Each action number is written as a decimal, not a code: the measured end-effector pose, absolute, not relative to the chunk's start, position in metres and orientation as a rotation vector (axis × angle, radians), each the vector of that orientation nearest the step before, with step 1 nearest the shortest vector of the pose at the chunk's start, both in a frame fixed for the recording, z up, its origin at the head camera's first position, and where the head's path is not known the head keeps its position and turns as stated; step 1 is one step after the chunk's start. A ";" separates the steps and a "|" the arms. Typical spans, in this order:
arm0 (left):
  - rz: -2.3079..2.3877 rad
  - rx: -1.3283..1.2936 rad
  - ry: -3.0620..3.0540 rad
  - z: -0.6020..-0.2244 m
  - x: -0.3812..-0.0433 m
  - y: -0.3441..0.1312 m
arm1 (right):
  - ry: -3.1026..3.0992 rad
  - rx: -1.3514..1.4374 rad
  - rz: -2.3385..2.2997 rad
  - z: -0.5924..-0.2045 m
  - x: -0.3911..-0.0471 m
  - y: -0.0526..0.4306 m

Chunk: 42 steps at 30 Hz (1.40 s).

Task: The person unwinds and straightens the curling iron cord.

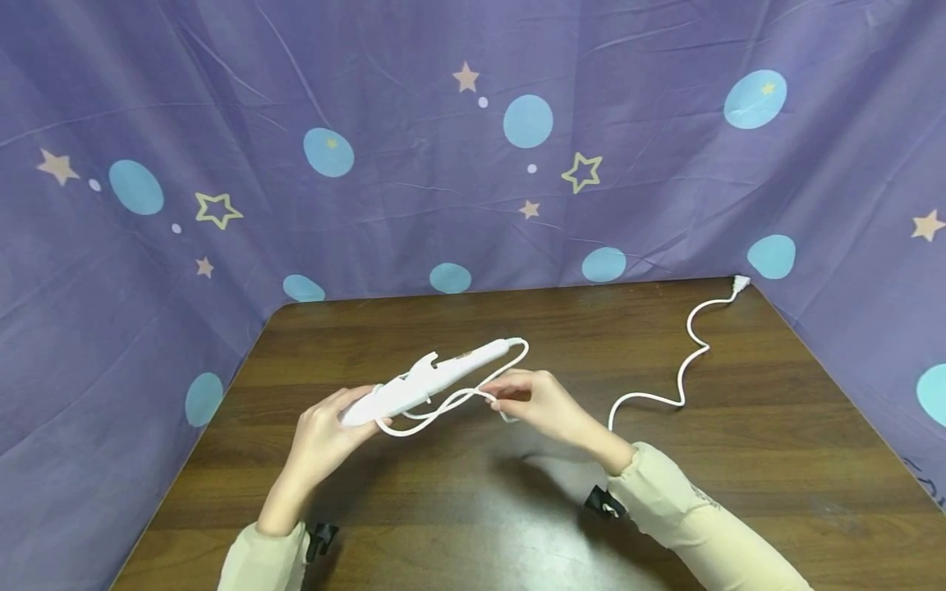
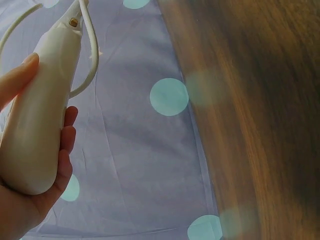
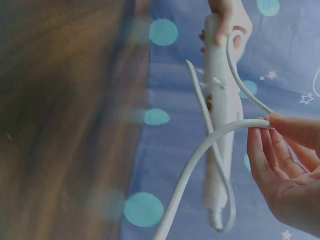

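My left hand (image 1: 325, 431) grips the wide rounded end of a white corded appliance, apparently a curling iron (image 1: 414, 387), and holds it tilted above the table. In the left wrist view, the thumb lies on one side of the curling iron (image 2: 37, 110) and the fingers curl round the other. A white cord (image 1: 436, 413) leaves its narrow end and loops beside and around the body. To the right, my right hand (image 1: 543, 402) pinches this cord between thumb and fingertips. The right wrist view shows the pinched cord (image 3: 250, 123) crossing in front of the iron.
The cord's loose length (image 1: 681, 386) runs in bends over the brown wooden table (image 1: 458, 509) to a white plug (image 1: 741, 284) at the back right corner. A purple curtain (image 1: 414, 213) with stars and dots hangs behind and at both sides. Black wrist mounts (image 1: 606, 502) sit under the sleeves.
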<state>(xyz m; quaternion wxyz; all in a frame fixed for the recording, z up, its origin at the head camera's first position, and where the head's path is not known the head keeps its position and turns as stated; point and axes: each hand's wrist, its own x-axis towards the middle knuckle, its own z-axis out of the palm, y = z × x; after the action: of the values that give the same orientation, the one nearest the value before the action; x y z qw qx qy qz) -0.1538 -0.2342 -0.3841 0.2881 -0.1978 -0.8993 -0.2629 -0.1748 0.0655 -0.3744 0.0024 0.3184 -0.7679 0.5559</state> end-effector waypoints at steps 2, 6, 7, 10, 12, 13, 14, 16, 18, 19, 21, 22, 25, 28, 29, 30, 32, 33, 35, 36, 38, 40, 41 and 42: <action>-0.703 -0.535 -2.407 -0.384 -0.154 -0.234 | -2.400 0.998 1.727 -0.369 -0.177 0.069; -0.699 -0.525 -2.435 -0.384 -0.152 -0.234 | -2.374 0.989 1.709 -0.357 -0.183 0.076; -0.694 -0.524 -2.440 -0.384 -0.152 -0.235 | -2.366 0.989 1.699 -0.353 -0.184 0.077; -0.683 -0.531 -2.453 -0.384 -0.151 -0.235 | -2.350 0.985 1.666 -0.344 -0.190 0.082; -0.675 -0.544 -2.455 -0.384 -0.150 -0.235 | -2.355 0.971 1.651 -0.336 -0.194 0.085; -0.671 -0.550 -2.454 -0.385 -0.150 -0.235 | -2.358 0.961 1.650 -0.333 -0.197 0.087; -0.668 -0.555 -2.456 -0.385 -0.150 -0.235 | -2.358 0.954 1.649 -0.331 -0.200 0.088; -0.668 -0.570 -2.461 -0.386 -0.151 -0.235 | -2.355 0.940 1.647 -0.326 -0.205 0.090; -0.668 -0.590 -2.463 -0.386 -0.151 -0.235 | -2.351 0.927 1.626 -0.322 -0.210 0.092; -0.669 -0.599 -2.466 -0.386 -0.151 -0.235 | -2.345 0.925 1.619 -0.321 -0.212 0.093; -0.674 -0.614 -2.485 -0.386 -0.151 -0.235 | -2.342 0.912 1.605 -0.319 -0.214 0.095; -0.679 -0.620 -2.497 -0.386 -0.150 -0.235 | -2.342 0.903 1.598 -0.319 -0.216 0.095; -0.696 -0.631 -2.541 -0.385 -0.148 -0.235 | -2.340 0.882 1.608 -0.320 -0.221 0.097; -0.708 -0.647 -2.573 -0.384 -0.148 -0.235 | -2.350 0.836 1.642 -0.322 -0.227 0.100; -0.707 -0.655 -2.577 -0.383 -0.147 -0.235 | -2.349 0.817 1.658 -0.322 -0.229 0.100; -0.707 -0.665 -2.579 -0.383 -0.147 -0.235 | -2.350 0.792 1.675 -0.323 -0.232 0.101; -0.706 -0.678 -2.585 -0.384 -0.147 -0.236 | -2.347 0.745 1.703 -0.325 -0.236 0.102; -0.708 -0.687 -2.584 -0.384 -0.147 -0.236 | -2.340 0.724 1.719 -0.327 -0.238 0.102; -0.721 -0.701 -2.582 -0.383 -0.146 -0.236 | -2.329 0.689 1.739 -0.329 -0.242 0.102; -0.733 -0.708 -2.580 -0.383 -0.146 -0.237 | -2.324 0.675 1.748 -0.331 -0.244 0.103; -0.756 -0.719 -2.577 -0.383 -0.145 -0.237 | -2.318 0.650 1.750 -0.335 -0.247 0.103; -0.783 -0.731 -2.572 -0.382 -0.144 -0.237 | -2.317 0.627 1.746 -0.341 -0.250 0.104; -0.794 -0.734 -2.569 -0.381 -0.144 -0.237 | -2.317 0.619 1.739 -0.344 -0.252 0.104; -0.812 -0.739 -2.567 -0.381 -0.143 -0.237 | -2.319 0.614 1.729 -0.347 -0.253 0.105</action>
<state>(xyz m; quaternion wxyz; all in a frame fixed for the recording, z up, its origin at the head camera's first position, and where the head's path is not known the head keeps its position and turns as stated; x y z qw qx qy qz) -0.1432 -0.2375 -0.3810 0.1741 -0.2606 -0.9054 -0.2864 -0.2528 0.1046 -0.3472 0.0920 0.2068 -0.7809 0.5822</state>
